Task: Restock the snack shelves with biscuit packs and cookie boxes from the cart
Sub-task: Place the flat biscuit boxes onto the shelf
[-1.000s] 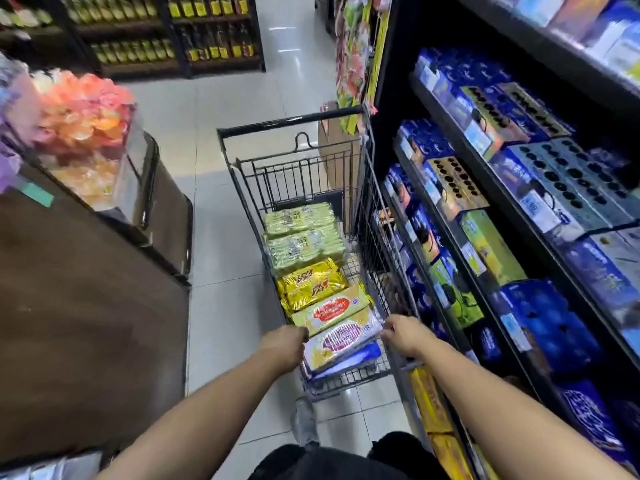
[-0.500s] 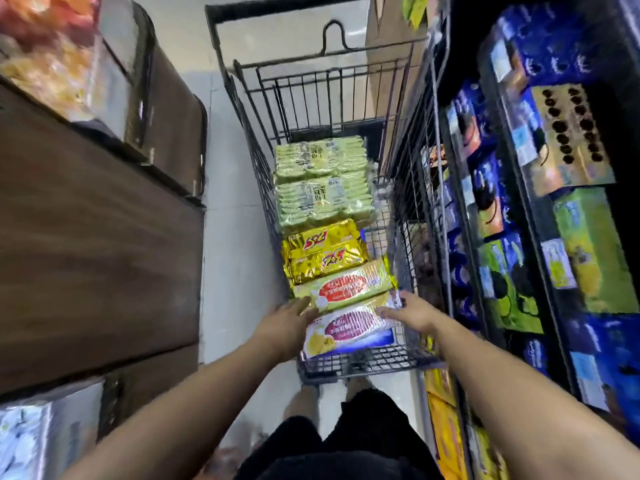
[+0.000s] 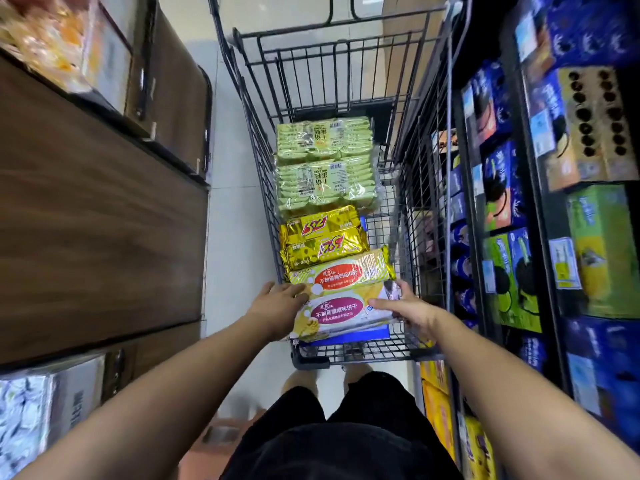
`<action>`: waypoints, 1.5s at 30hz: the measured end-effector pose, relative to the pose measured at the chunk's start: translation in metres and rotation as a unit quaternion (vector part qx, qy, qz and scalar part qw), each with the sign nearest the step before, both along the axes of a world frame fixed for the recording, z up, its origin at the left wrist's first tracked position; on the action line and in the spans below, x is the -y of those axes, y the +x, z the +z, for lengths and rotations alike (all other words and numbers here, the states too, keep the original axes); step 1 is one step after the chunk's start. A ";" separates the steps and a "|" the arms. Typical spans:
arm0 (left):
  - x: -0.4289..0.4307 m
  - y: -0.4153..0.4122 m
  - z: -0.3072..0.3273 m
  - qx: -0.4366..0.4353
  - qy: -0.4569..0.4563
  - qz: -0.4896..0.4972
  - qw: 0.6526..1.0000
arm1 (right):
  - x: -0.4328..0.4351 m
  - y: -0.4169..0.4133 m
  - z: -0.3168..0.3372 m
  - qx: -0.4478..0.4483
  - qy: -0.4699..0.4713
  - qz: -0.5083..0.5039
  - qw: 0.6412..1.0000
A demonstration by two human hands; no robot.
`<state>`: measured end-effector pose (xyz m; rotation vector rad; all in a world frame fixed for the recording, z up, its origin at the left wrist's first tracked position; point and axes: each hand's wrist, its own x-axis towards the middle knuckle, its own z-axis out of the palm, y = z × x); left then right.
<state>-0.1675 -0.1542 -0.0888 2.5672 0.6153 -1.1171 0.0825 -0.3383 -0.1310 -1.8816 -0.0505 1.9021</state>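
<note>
Wooden counter [image 3: 104,220] and stocked shelves [image 3: 535,209] flank cart [image 3: 332,32].

Your left hand [image 3: 277,306] and right hand [image 3: 407,311] are bare, both forearms [image 3: 156,393] uncovered right to the frame edge, you wear plain black shorts [image 3: 346,441], bare legs [image 3: 299,381] under the hem, footwear too blurred to tell.

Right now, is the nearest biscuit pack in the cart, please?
In: biscuit pack lies within the cart; left hand, right hand touch its ends.
</note>
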 end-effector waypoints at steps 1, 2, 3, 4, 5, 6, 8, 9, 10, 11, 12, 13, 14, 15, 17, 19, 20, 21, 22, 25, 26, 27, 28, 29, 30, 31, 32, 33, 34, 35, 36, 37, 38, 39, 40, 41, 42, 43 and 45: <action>-0.001 0.003 0.002 -0.007 -0.005 0.003 1.000 | 0.001 0.000 0.005 -0.002 0.004 0.006 1.000; -0.001 0.006 0.004 -0.015 -0.008 0.004 1.000 | 0.002 0.000 0.011 -0.002 0.010 0.008 1.000; -0.002 0.010 0.006 -0.022 -0.012 0.005 1.000 | 0.004 -0.001 0.016 0.001 0.017 0.001 1.000; -0.002 0.014 0.009 -0.027 -0.014 0.006 1.000 | 0.007 -0.002 0.023 0.002 0.023 -0.014 1.000; -0.002 0.019 0.012 -0.027 -0.016 0.007 0.999 | 0.010 -0.003 0.030 0.004 0.027 -0.030 0.999; -0.001 0.024 0.015 -0.022 -0.014 0.008 1.000 | 0.015 -0.004 0.039 0.009 0.030 -0.042 0.999; 0.000 0.035 0.022 -0.010 -0.017 0.009 1.000 | 0.027 -0.005 0.058 0.030 0.042 -0.046 0.998; 0.001 0.041 0.026 -0.003 -0.026 0.012 1.000 | 0.033 -0.005 0.067 0.043 0.047 -0.054 0.996; 0.001 0.047 0.029 0.011 -0.036 0.020 0.999 | 0.041 -0.007 0.077 0.058 0.050 -0.071 0.995; 0.002 0.053 0.031 0.027 -0.049 0.035 0.998 | 0.048 -0.009 0.086 0.072 0.053 -0.092 0.992; 0.003 0.058 0.034 0.044 -0.066 0.056 0.995 | 0.057 -0.012 0.095 0.084 0.059 -0.117 0.988; 0.005 0.062 0.038 0.064 -0.084 0.083 0.991 | 0.066 -0.017 0.104 0.097 0.066 -0.145 0.982; 0.006 0.065 0.041 0.083 -0.102 0.113 0.985 | 0.076 -0.024 0.111 0.109 0.076 -0.179 0.975; 0.008 0.066 0.044 0.100 -0.123 0.146 0.976 | 0.088 -0.032 0.117 0.121 0.086 -0.217 0.965; 0.012 0.067 0.055 0.120 -0.199 0.215 0.949 | 0.112 -0.052 0.129 0.148 0.106 -0.290 0.939; 0.024 0.069 0.066 0.115 -0.328 0.279 0.895 | 0.136 -0.074 0.142 0.176 0.127 -0.363 0.906; 0.033 0.070 0.070 0.107 -0.387 0.315 0.860 | 0.148 -0.085 0.147 0.181 0.132 -0.401 0.888; 0.043 0.072 0.074 0.095 -0.425 0.355 0.827 | 0.161 -0.098 0.153 0.185 0.132 -0.434 0.872; 0.055 0.073 0.080 0.082 -0.449 0.378 0.805 | 0.173 -0.111 0.160 0.188 0.131 -0.461 0.857; 0.099 0.080 0.099 0.058 -0.496 0.339 0.797 | 0.210 -0.149 0.181 0.200 0.115 -0.537 0.811; 0.114 0.082 0.106 0.056 -0.503 0.321 0.801 | 0.221 -0.162 0.188 0.205 0.104 -0.556 0.799; 0.129 0.084 0.110 0.056 -0.507 0.306 0.804 | 0.234 -0.175 0.194 0.206 0.091 -0.575 0.787; 0.146 0.084 0.115 0.055 -0.512 0.290 0.807 | 0.248 -0.190 0.198 0.205 0.083 -0.593 0.774; 0.162 0.082 0.118 0.050 -0.519 0.278 0.807 | 0.261 -0.206 0.202 0.205 0.079 -0.606 0.764; 0.178 0.081 0.120 0.042 -0.527 0.265 0.806 | 0.274 -0.221 0.204 0.202 0.075 -0.619 0.756; 0.195 0.080 0.120 0.031 -0.535 0.251 0.806 | 0.287 -0.238 0.206 0.201 0.073 -0.632 0.745; 0.213 0.077 0.120 0.018 -0.538 0.237 0.809 | 0.299 -0.255 0.208 0.205 0.074 -0.649 0.729; 0.230 0.074 0.121 0.008 -0.538 0.225 0.812 | 0.312 -0.272 0.210 0.212 0.071 -0.669 0.709; 0.249 0.069 0.121 0.000 -0.536 0.212 0.817 | 0.324 -0.289 0.210 0.221 0.068 -0.689 0.687; 0.269 0.063 0.122 -0.010 -0.535 0.196 0.822 | 0.338 -0.305 0.210 0.229 0.061 -0.709 0.665; 0.289 0.056 0.123 -0.023 -0.536 0.175 0.826 | 0.352 -0.322 0.210 0.232 0.053 -0.728 0.643; 0.310 0.047 0.125 -0.038 -0.540 0.152 0.827 | 0.367 -0.340 0.210 0.232 0.046 -0.745 0.624; 0.332 0.038 0.128 -0.052 -0.543 0.132 0.828 | 0.382 -0.359 0.209 0.227 0.039 -0.760 0.607; 0.353 0.029 0.129 -0.061 -0.544 0.117 0.829 | 0.397 -0.379 0.209 0.221 0.029 -0.772 0.595; 0.375 0.019 0.132 -0.070 -0.544 0.105 0.830 | 0.413 -0.400 0.208 0.213 0.024 -0.785 0.582; 0.397 0.007 0.134 -0.084 -0.544 0.094 0.829 | 0.429 -0.422 0.206 0.206 0.025 -0.798 0.566; 0.419 -0.006 0.136 -0.101 -0.542 0.078 0.831 | 0.445 -0.445 0.206 0.203 0.031 -0.809 0.551; 0.440 -0.020 0.139 -0.116 -0.534 0.057 0.835 | 0.461 -0.468 0.205 0.204 0.032 -0.819 0.536; 0.485 -0.052 0.142 -0.122 -0.516 0.005 0.848 | 0.491 -0.515 0.203 0.209 0.017 -0.837 0.506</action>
